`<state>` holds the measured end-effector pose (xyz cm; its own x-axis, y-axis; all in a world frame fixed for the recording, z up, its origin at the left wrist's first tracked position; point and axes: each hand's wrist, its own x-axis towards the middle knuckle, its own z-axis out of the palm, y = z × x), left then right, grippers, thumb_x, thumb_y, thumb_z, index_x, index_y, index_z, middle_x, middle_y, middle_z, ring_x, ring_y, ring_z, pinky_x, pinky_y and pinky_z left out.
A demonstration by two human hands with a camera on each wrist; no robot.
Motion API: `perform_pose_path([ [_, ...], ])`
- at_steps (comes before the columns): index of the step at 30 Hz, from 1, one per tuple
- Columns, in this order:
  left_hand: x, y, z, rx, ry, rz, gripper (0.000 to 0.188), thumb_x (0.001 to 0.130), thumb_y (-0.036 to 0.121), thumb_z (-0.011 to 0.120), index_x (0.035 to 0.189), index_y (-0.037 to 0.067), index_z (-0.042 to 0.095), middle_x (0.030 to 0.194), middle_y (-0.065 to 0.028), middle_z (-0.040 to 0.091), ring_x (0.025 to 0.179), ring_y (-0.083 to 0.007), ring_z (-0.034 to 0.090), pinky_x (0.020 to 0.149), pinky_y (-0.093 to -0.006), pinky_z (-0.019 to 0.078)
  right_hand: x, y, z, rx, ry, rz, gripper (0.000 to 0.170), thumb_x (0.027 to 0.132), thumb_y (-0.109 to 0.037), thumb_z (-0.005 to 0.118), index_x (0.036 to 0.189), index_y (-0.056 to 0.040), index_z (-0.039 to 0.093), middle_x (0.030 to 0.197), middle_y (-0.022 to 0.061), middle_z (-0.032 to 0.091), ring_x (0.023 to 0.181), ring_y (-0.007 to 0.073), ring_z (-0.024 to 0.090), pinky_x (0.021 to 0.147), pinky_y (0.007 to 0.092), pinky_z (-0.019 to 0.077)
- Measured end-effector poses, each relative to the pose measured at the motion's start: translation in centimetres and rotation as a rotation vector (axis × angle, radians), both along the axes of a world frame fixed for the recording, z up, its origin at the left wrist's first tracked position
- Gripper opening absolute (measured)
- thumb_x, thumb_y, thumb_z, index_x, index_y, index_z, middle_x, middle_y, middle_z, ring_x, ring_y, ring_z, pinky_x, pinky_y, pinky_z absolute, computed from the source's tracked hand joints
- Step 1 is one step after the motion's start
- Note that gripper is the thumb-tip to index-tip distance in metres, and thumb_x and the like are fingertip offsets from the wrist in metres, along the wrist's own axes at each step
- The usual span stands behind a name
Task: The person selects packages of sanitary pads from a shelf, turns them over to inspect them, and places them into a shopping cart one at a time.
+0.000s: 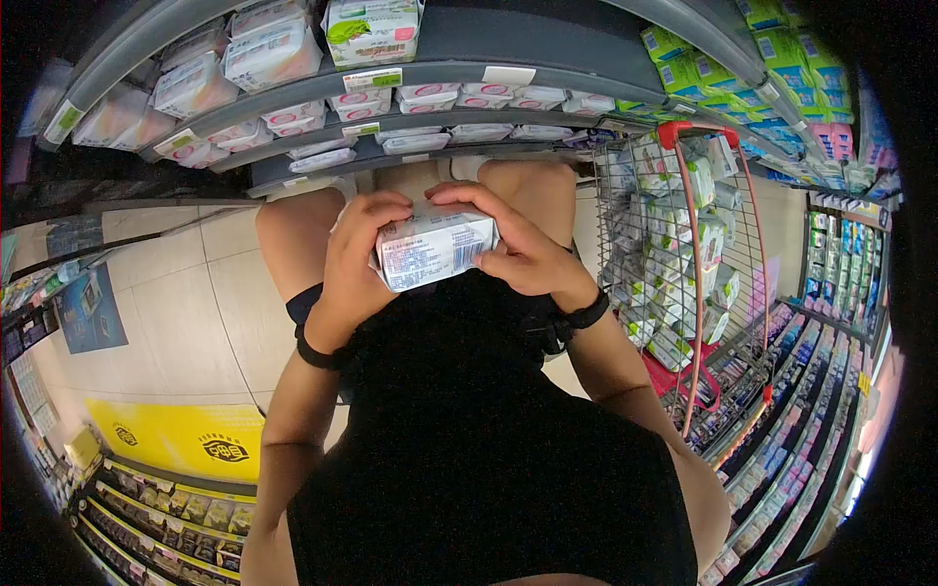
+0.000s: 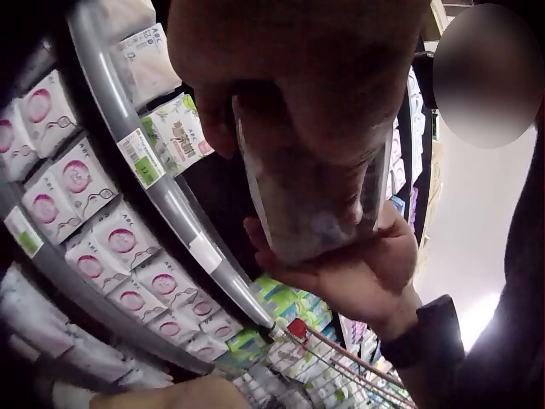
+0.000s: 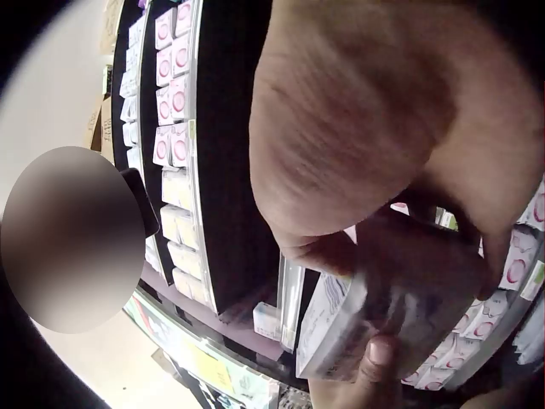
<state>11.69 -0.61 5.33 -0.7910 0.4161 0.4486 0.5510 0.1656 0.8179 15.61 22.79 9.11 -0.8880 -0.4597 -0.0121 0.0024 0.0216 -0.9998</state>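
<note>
A white plastic-wrapped pack (image 1: 430,256) with small print and a barcode is held between both hands, over the lap in the head view. The left hand (image 1: 360,256) grips its left side, fingers over the top. On the right side the right hand (image 1: 523,244) holds it, thumb by the barcode and fingers curled over the top edge. In the left wrist view the pack (image 2: 298,204) lies between the left hand (image 2: 298,77) and the right hand (image 2: 366,268). The right wrist view shows the pack (image 3: 409,298) under the right hand (image 3: 366,128), with the left thumb against it.
Shelves (image 1: 440,76) with rows of wrapped packs stand in front. A wire shopping cart (image 1: 696,254) with red bars, holding several green-and-white packs, is at the right. More stocked shelves lie at the far right and lower left, near a yellow panel (image 1: 176,439) and tiled floor (image 1: 176,313).
</note>
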Motion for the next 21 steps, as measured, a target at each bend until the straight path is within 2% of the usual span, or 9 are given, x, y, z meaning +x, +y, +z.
perform_pose_path([
  [1,0.1,0.0,0.1,-0.005,0.011,0.011,0.055,0.066,0.012,0.089,0.112,0.005,0.060,0.112,-0.0154,0.065,0.100,-0.0339,0.066,0.085,-0.0401,0.0529,0.0,-0.1,0.0,0.028,0.021,0.011,0.067,0.083,0.001,0.056,0.147,-0.0026,0.038,0.142,0.0122,0.047,0.137,0.0220,0.045,0.114,0.0340,0.0361],
  [4,0.7,-0.2,0.5,-0.026,0.020,0.021,0.055,0.066,0.012,0.088,0.113,0.005,0.060,0.114,-0.0158,0.065,0.103,-0.0342,0.065,0.087,-0.0396,0.0524,0.2,-0.2,-0.2,-0.055,-0.026,0.009,0.068,0.080,0.001,0.053,0.147,-0.0026,0.039,0.144,0.0136,0.046,0.142,0.0247,0.040,0.119,0.0364,0.0299],
  [7,0.8,-0.3,0.7,0.000,-0.060,0.003,0.060,0.066,0.012,0.090,0.117,0.005,0.059,0.119,-0.0168,0.062,0.111,-0.0325,0.063,0.095,-0.0382,0.0502,-0.3,0.2,0.3,-0.050,0.084,0.049,0.068,0.084,-0.008,0.059,0.148,-0.0032,0.038,0.148,0.0143,0.043,0.145,0.0264,0.036,0.120,0.0389,0.0276],
  [10,0.5,-0.8,0.2,-0.011,-0.105,0.014,0.069,0.063,0.015,0.093,0.121,0.004,0.056,0.122,-0.0165,0.061,0.114,-0.0297,0.061,0.098,-0.0385,0.0491,0.3,-0.3,0.9,-0.311,-0.116,-0.010,0.076,0.083,-0.018,0.071,0.149,-0.0037,0.037,0.150,0.0154,0.040,0.146,0.0287,0.033,0.121,0.0414,0.0249],
  [13,0.9,-1.3,-0.1,-0.005,-0.210,-0.004,0.084,0.061,0.018,0.096,0.129,0.004,0.049,0.127,-0.0156,0.058,0.117,-0.0268,0.059,0.100,-0.0389,0.0481,0.3,-0.8,1.3,0.040,0.198,0.002,0.087,0.078,-0.023,0.081,0.150,-0.0049,0.036,0.151,0.0161,0.039,0.146,0.0314,0.033,0.122,0.0435,0.0241],
  [14,1.1,-1.1,-0.1,0.035,-0.231,0.009,0.086,0.060,0.022,0.097,0.130,0.004,0.050,0.127,-0.0159,0.059,0.116,-0.0278,0.060,0.098,-0.0389,0.0485,0.6,-1.1,1.2,0.116,0.219,-0.019,0.090,0.077,-0.024,0.084,0.151,-0.0060,0.035,0.151,0.0179,0.039,0.146,0.0342,0.033,0.121,0.0447,0.0244],
  [16,1.6,-0.5,-0.1,0.118,-0.274,0.034,0.091,0.057,0.029,0.099,0.131,0.006,0.051,0.127,-0.0165,0.059,0.116,-0.0299,0.061,0.095,-0.0387,0.0494,1.0,-1.3,0.6,0.198,0.283,-0.051,0.089,0.079,-0.027,0.084,0.151,-0.0064,0.035,0.150,0.0186,0.039,0.145,0.0355,0.034,0.121,0.0450,0.0253],
  [19,1.6,-0.4,-0.4,0.102,-0.238,0.019,0.093,0.058,0.029,0.099,0.133,0.006,0.049,0.128,-0.0166,0.059,0.116,-0.0289,0.061,0.094,-0.0385,0.0495,1.3,-1.1,0.8,0.253,0.298,-0.073,0.089,0.080,-0.029,0.084,0.151,-0.0062,0.034,0.150,0.0198,0.039,0.144,0.0373,0.034,0.120,0.0461,0.0263],
  [21,1.9,-0.1,-0.5,0.129,-0.302,0.017,0.093,0.057,0.030,0.099,0.132,0.006,0.050,0.128,-0.0163,0.059,0.114,-0.0286,0.062,0.093,-0.0380,0.0496,1.5,-1.0,0.8,0.255,0.279,-0.078,0.089,0.081,-0.029,0.084,0.151,-0.0058,0.033,0.150,0.0203,0.039,0.144,0.0371,0.035,0.119,0.0462,0.0283],
])
